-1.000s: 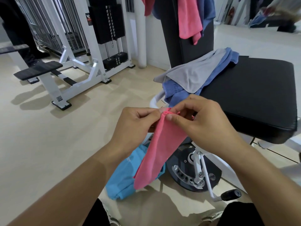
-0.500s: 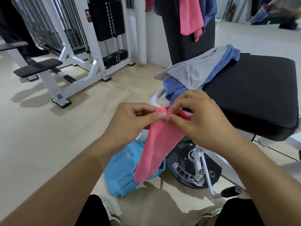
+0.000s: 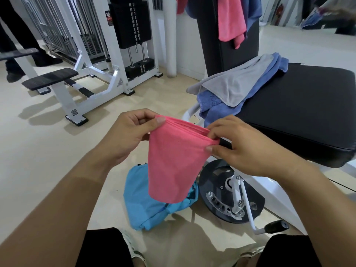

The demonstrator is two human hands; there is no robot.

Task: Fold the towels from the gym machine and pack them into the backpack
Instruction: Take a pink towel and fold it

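Here, the gym machine fills the right of the view, its black padded seat bearing a grey towel laid over a blue towel, both unfolded and trailing off the near-left corner; a second pink towel and more blue cloth hang from the upright back pad behind; a white weight-stack machine stands well apart at upper left; on the floor, just beside the machine's round base, lies the light-blue backpack, slumped, its opening not discernible from this angle; above it hangs the pink towel, already doubled into several layers, whose stacked edges show along the top; the left hand pinches the top-left corner between thumb and curled fingers; the right hand pinches the top-right corner likewise, thumb beneath and fingertips over the layered edge; both grips are closed on the cloth, with nothing else held. The step in hand appears to be the last squaring of this towel's fold; the next move likely calls for lowering the bundle to the backpack, finding and parting its mouth with one hand while the other keeps the layers from slipping; several towels remain to be folded.
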